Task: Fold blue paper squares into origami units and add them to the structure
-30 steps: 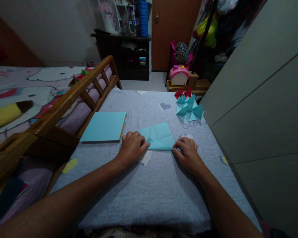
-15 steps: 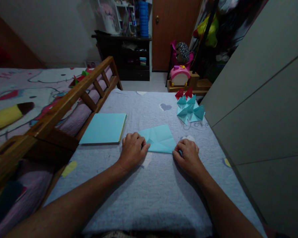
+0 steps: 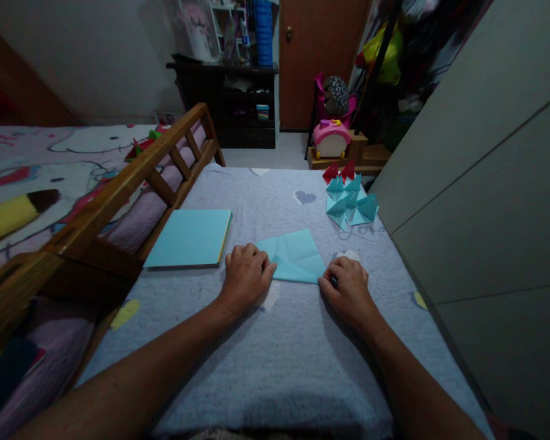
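Note:
A light-blue sheet of origami paper (image 3: 297,253), creased and partly folded, lies on the bed in front of me. My left hand (image 3: 248,272) is closed on its left end, thumb at the near edge, and covers that corner. At the near right corner, my right hand (image 3: 346,282) pinches the paper between thumb and curled fingers. Left of my left hand rests a stack of square paper (image 3: 190,238) with a blue sheet on top. Folded blue paper pieces (image 3: 351,201) stand at the far right, with red folded pieces (image 3: 339,173) just behind them.
A wooden bed rail (image 3: 132,183) runs along the left side, with another bed (image 3: 22,146) beyond it. A pale cabinet (image 3: 495,201) borders the right. Past the bed's far edge are a dark shelf unit (image 3: 229,104), a door (image 3: 321,67) and a pink toy case (image 3: 332,140).
Both hands keep almost the same place on the blue paper. The view has shifted very slightly; nothing else visibly moved.

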`<state>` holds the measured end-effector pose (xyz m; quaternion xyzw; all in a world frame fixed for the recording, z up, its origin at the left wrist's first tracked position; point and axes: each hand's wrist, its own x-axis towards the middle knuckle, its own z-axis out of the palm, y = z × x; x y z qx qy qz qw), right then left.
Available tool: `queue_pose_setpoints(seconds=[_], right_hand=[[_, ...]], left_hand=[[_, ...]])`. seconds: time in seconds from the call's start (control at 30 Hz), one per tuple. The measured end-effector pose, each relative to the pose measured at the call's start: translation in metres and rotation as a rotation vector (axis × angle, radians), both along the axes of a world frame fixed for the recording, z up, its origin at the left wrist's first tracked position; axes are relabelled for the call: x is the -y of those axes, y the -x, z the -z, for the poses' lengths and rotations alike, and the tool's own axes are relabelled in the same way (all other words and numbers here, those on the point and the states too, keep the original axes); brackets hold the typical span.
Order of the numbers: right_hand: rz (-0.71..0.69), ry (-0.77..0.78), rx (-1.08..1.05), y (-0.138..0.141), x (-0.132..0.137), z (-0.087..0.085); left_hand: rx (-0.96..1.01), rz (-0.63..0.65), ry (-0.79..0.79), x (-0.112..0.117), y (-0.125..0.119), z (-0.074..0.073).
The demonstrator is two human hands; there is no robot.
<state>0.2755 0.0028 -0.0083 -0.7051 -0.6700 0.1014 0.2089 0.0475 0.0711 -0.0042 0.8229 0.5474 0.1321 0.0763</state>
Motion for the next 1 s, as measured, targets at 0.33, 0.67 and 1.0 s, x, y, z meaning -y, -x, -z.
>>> queue_pose_setpoints(seconds=[0.33,0.67,1.0], right_hand=[[0.036,0.025,0.026,0.0032,-0.0011,-0.0022],[0.040,0.019,0.016,0.0020,-0.0009,0.0001],[0.033,0.009,0.015,0.0009,-0.0009,0.0000]], left_hand=[[-0.028,-0.051,0.060,0.0021,-0.0047,-0.0078],[-0.045,-0.062,0.047,0.0007,-0.0046,-0.0051],[-0.048,-0.062,0.042,0.0004,-0.0052,-0.0048]])
